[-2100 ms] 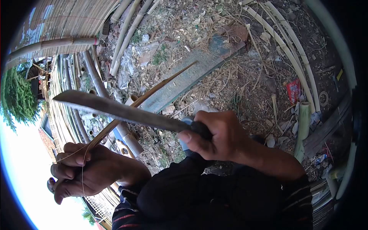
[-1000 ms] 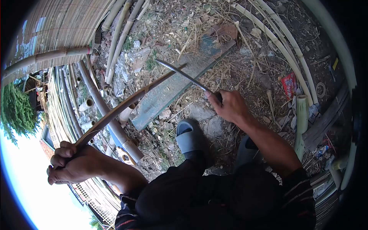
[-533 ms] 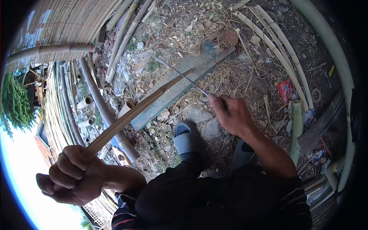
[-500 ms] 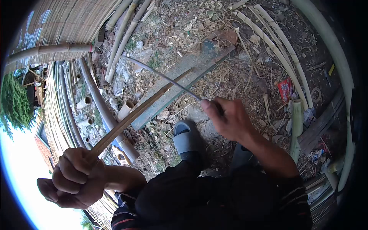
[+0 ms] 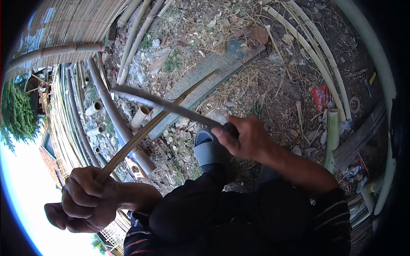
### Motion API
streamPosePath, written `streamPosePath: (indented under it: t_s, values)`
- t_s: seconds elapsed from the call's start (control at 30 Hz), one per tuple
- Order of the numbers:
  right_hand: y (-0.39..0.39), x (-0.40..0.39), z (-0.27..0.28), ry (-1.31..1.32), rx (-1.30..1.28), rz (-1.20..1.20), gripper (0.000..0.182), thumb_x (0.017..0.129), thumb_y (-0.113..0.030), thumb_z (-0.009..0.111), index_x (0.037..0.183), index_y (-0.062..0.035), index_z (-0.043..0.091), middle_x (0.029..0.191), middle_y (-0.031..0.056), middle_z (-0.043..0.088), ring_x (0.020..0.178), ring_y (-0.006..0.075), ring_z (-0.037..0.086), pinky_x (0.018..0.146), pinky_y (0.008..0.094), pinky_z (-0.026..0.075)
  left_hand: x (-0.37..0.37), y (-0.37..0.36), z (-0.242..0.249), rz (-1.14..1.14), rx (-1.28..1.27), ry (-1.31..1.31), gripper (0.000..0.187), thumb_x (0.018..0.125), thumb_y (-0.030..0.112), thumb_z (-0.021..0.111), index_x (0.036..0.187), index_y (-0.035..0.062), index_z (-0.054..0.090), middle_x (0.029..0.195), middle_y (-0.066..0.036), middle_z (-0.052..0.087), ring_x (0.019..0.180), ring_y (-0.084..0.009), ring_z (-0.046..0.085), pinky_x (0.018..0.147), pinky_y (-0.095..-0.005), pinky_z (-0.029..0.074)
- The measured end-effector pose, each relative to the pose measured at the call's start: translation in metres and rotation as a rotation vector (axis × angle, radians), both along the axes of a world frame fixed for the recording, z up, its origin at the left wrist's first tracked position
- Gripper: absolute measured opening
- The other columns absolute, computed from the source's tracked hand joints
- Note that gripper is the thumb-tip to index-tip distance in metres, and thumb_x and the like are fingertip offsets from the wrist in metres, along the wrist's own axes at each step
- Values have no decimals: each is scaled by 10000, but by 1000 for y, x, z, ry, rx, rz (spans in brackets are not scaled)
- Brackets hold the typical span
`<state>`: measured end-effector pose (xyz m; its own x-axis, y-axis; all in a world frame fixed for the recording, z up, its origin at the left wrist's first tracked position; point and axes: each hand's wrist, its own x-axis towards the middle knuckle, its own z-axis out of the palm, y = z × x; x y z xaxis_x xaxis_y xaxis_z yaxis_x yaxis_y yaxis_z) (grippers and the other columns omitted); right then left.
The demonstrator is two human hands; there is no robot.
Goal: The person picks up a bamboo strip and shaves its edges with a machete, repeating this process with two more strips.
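Note:
At the lower left, my left hand (image 5: 87,199) is wrapped round the thick end of a long brown bamboo strip (image 5: 139,137). The strip slants up to the right, its thin tip over a greenish board (image 5: 200,83) on the ground. My right hand (image 5: 245,138), right of centre, grips the dark handle of a long-bladed knife (image 5: 171,106). Its blade points up and left and crosses the strip in view, near the strip's narrowed part. Whether blade and strip touch is unclear.
Bamboo poles (image 5: 113,109) and short tubes lie at the left beside a handsaw (image 5: 136,168). Split bamboo lengths (image 5: 314,51) curve across the upper right, near a red wrapper (image 5: 320,97). Shavings litter the ground. A grey sandal (image 5: 209,149) is on my foot.
The knife has moved left and down along the strip, and its blade now shows its broad side. My right hand has shifted slightly left and down. My left hand still holds the strip.

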<state>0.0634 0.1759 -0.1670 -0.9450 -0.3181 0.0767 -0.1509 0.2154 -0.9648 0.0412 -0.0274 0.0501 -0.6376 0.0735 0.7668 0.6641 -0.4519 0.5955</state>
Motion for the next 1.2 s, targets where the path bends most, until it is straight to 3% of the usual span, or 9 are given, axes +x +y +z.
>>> streamPosePath:
  t_s: [0.23,0.43,0.57,0.63,0.83,0.97,1.13,1.17,1.2]
  values:
    - [15,5,-24,107,-21,-29,586,967,-501,544,644,-12,577,448,104,492,372,241,511,404,396,382,-2,-16,2,10,-22,-41,203,872,81,416,701,175,360,431,75,268,365,-45,205,406,-216,198]
    - [26,-2,-73,-463,358,-148,577,952,-502,570,636,-19,567,481,126,524,441,291,580,476,422,437,-2,-21,4,17,-21,-80,225,883,68,422,700,172,342,446,68,266,377,-59,202,423,-231,212]
    - [33,8,-108,-201,296,-220,683,956,-608,487,611,-23,557,497,109,502,429,275,492,474,425,406,-5,-34,5,36,5,-87,230,917,93,429,709,160,355,476,64,234,391,-70,179,431,-257,204]
    - [49,-11,-116,-495,416,-230,686,957,-599,502,600,-15,547,494,92,475,384,268,447,452,427,400,-8,-77,8,163,-197,-106,146,975,183,440,1020,83,536,570,16,404,472,-70,331,461,-228,262]
    - [73,11,-145,-792,-46,-179,658,859,-688,604,668,-60,581,538,-7,504,460,108,529,441,316,419,-5,-243,-71,1177,-52,-762,423,1045,372,414,1200,-9,515,982,-133,560,861,-258,606,853,-422,564]
    - [66,18,-145,-776,-4,-335,502,823,-509,767,706,-52,595,531,-15,510,405,104,486,412,301,384,51,-352,-199,1462,120,-1268,478,1028,443,446,1191,-1,519,1001,-142,589,820,-265,643,594,-357,596]
    - [66,22,-165,-659,129,-387,491,807,-484,793,757,-23,631,574,5,545,477,129,512,486,326,416,83,-357,-285,1684,-358,-1815,540,945,479,570,1239,28,517,1078,-162,591,877,-314,650,681,-419,542]
    - [66,22,-163,-645,148,-375,491,807,-484,793,757,-23,631,574,5,545,477,129,512,486,326,416,46,-282,-261,2232,-1153,-1593,482,936,421,594,1205,21,576,1156,-193,571,1103,-368,559,951,-499,420]
    - [63,22,-159,-657,160,-393,501,806,-489,791,757,-18,629,587,11,553,497,135,519,504,329,424,39,-261,-263,2084,-1308,-1229,445,924,398,616,1196,47,587,1195,-191,548,1125,-365,539,958,-487,408]
